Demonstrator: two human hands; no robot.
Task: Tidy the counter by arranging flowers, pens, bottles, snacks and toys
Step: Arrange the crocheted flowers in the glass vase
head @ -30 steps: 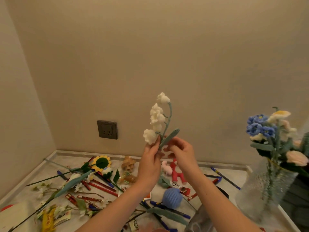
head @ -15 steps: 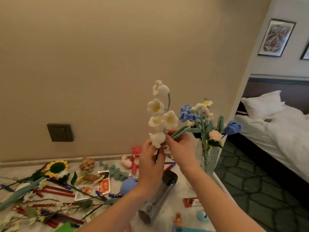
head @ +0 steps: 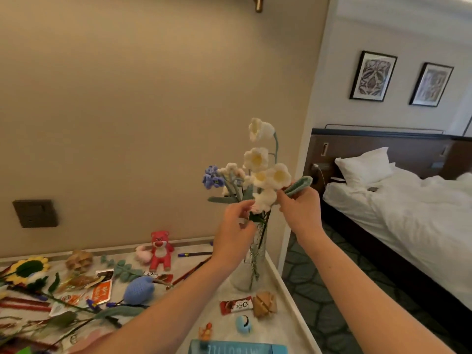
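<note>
A crocheted white bell-flower stem (head: 263, 169) stands over the glass vase (head: 245, 274) at the right end of the counter, and its dark lower stem runs down into the vase's neck. My left hand (head: 233, 229) pinches the stem just below the lowest bloom. My right hand (head: 301, 208) pinches the stem's pale green leaf (head: 300, 183) on the right side. The vase also holds blue flowers (head: 212, 177) and pale ones, partly hidden behind the white blooms and my hands.
On the counter (head: 277, 282) lie a red bear toy (head: 159, 249), a blue crocheted bud (head: 139, 290), a sunflower (head: 28, 268), pens (head: 195, 254), snack packets, a Dove bar (head: 236, 305), a wooden puzzle ball (head: 264, 304) and small toys. The counter's right edge drops to carpet beside a bed (head: 408, 208).
Both hands carried the white flower stem to the right, from above the scattered items to the vase. Its lower stem now sits in the vase neck.
</note>
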